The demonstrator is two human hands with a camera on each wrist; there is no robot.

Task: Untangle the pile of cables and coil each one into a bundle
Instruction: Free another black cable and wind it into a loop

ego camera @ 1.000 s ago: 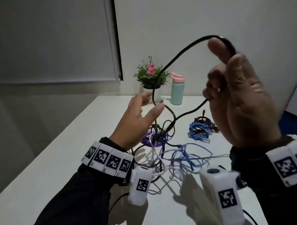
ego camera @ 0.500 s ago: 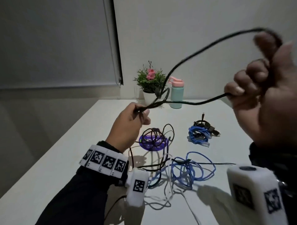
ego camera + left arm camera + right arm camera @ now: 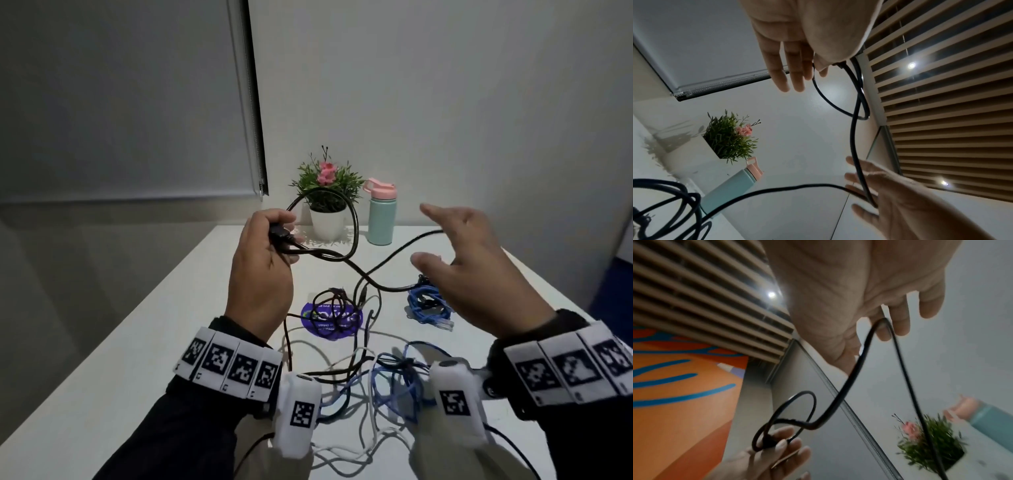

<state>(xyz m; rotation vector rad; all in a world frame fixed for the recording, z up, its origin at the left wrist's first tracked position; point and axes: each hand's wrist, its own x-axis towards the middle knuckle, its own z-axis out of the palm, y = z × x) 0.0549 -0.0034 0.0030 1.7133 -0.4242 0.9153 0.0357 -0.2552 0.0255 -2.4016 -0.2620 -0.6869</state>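
Note:
My left hand (image 3: 284, 236) grips the plug end and a small loop of a thick black cable (image 3: 356, 226) above the white table (image 3: 171, 308). The cable sags to the right and drapes over the spread fingers of my right hand (image 3: 431, 236), which curls round nothing. In the right wrist view the black cable (image 3: 849, 382) hangs over one finger of the right hand (image 3: 890, 321), and the left hand (image 3: 781, 444) pinches the loop. A tangled pile of black, white and blue cables (image 3: 370, 377) lies on the table below my wrists.
A coiled blue bundle (image 3: 428, 305) with a black bundle behind it lies at the right. A purple sticker (image 3: 332, 318) is under a small black coil. A potted plant (image 3: 329, 192) and a teal bottle (image 3: 382, 216) stand at the far edge.
My right hand came down from high on the right and opened its fingers. The taut black cable went slack. The left hand rose slightly and now holds a loop.

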